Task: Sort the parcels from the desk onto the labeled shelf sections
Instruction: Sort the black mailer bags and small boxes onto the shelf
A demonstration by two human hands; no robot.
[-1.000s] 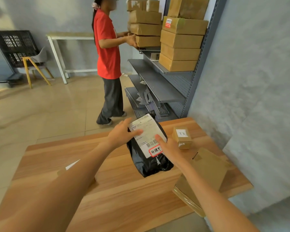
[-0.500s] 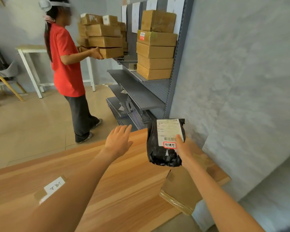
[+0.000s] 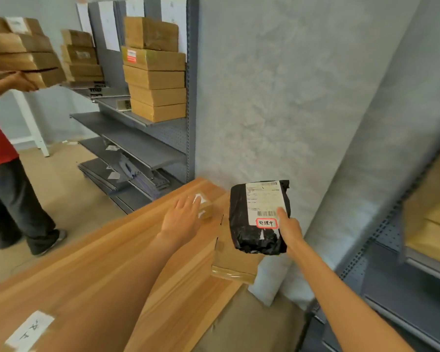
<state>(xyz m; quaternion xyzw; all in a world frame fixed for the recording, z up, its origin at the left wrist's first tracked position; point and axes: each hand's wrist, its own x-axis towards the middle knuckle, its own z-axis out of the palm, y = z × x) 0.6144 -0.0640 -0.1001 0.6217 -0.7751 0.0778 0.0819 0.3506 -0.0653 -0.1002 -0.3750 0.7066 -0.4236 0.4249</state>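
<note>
The right hand (image 3: 291,228) grips the black parcel (image 3: 258,219) upright, lifted off the tabletop (image 3: 92,270) – long axis vertical, label facing back – while the left hand (image 3: 181,219), fingers straight, reaches onto the small box (image 3: 205,208) just ahead

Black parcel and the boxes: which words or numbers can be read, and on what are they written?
"处理中": red-framed sticker on the black parcel held by the right hand.
Shipping label: barcodes, print too small.
Small box under the left hand: blurred.
Handwritten desk label: unclear.
</note>
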